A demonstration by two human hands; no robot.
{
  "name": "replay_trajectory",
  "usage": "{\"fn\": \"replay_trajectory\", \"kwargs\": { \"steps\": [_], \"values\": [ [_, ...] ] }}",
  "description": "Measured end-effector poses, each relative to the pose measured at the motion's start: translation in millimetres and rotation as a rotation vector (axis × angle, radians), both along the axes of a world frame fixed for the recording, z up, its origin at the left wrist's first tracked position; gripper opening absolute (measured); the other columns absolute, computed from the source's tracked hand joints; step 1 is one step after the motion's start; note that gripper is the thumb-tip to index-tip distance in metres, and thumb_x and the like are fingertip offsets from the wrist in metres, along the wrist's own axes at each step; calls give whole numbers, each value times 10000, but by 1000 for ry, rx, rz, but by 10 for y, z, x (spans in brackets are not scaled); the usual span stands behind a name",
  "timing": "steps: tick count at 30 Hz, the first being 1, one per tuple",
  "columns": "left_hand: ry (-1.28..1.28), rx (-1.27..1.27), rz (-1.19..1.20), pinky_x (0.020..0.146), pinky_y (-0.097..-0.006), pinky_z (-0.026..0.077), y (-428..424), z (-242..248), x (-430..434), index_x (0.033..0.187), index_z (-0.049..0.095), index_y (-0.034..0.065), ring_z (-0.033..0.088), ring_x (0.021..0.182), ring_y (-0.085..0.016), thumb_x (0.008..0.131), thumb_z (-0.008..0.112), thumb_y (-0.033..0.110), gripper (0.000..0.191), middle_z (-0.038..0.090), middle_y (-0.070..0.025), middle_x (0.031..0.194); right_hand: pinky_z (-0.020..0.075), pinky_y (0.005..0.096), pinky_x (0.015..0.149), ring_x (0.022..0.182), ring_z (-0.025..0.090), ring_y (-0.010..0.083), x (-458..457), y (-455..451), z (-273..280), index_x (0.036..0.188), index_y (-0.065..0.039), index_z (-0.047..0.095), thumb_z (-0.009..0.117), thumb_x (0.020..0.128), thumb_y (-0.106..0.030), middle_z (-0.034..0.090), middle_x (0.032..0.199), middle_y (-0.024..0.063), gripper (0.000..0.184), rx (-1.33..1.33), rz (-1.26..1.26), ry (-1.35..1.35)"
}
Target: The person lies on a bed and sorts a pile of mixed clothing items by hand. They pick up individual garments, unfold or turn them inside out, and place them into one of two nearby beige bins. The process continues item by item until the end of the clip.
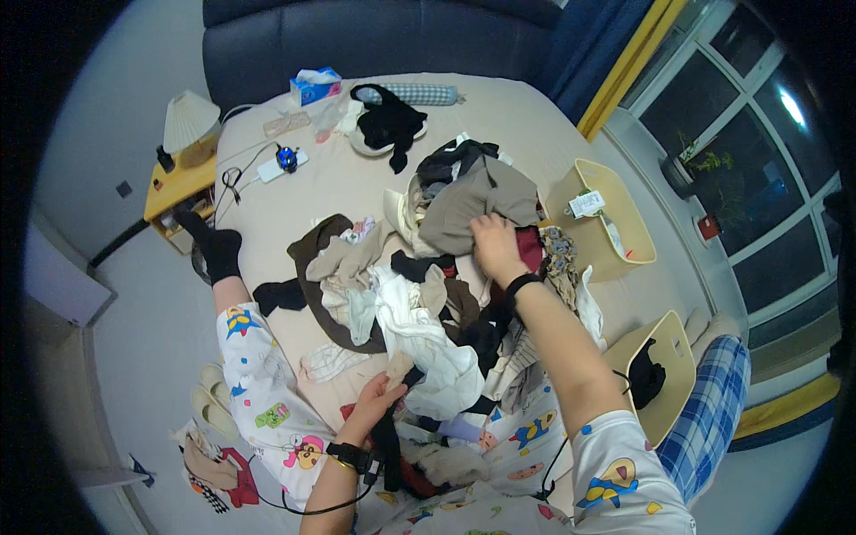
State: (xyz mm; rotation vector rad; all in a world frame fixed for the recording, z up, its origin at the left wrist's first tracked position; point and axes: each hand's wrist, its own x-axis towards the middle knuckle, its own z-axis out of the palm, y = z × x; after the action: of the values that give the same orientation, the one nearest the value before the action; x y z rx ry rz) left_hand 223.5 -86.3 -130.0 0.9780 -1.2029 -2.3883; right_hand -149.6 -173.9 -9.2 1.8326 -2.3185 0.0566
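My left hand [376,402] holds a small beige cloth piece [399,370] and a dark one between thumb and fingers, low in front of me. Farther out and to the right, my right hand [493,244] rests on a grey-brown garment [468,200] in the clothes pile, its fingertips partly hidden in the fabric. Between the hands lie white garments [418,334], black pieces and a dark brown garment [314,247]. A dark red cloth [529,251] shows beside my right hand. More socks and small clothes lie on my lap.
Two cream plastic bins stand at the right, one with a tag [587,203], the other [669,401] holding black cloth. Beyond the pile are a black garment [388,120], a tissue box [315,87] and a white power bank [271,170]. Another person's plaid-trousered leg [719,394] is at right.
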Motion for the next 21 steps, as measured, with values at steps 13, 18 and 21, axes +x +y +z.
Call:
{"fn": "replay_trajectory", "kwargs": {
  "steps": [13, 18, 21],
  "values": [
    [-11, -101, 33, 809, -265, 491, -3, -125, -106, 1241, 583, -8, 615, 934, -123, 910, 696, 116, 371, 668, -32, 1081, 477, 327, 928, 1039, 574, 180, -462, 2190, 3024, 1154, -69, 647, 682, 927, -333, 629, 1126, 84, 350, -915, -139, -1133],
    [-48, -105, 21, 571, -241, 460, -24, -160, -107, 1192, 605, 43, 566, 643, -76, 921, 687, 138, 298, 646, 17, 882, 535, 352, 946, 1090, 637, 197, -276, 3329, 3342, 1169, -74, 677, 660, 945, -250, 674, 1186, 95, 285, -1147, -236, -1244],
    [-162, -119, 0, 546, -241, 455, -32, -88, -93, 1163, 606, 46, 561, 617, -77, 918, 705, 185, 299, 650, -9, 853, 532, 322, 939, 1047, 653, 185, -131, 3754, 3175, 1125, -83, 689, 684, 919, -217, 703, 1103, 83, 245, -1213, -372, -1279]
  ]
}}
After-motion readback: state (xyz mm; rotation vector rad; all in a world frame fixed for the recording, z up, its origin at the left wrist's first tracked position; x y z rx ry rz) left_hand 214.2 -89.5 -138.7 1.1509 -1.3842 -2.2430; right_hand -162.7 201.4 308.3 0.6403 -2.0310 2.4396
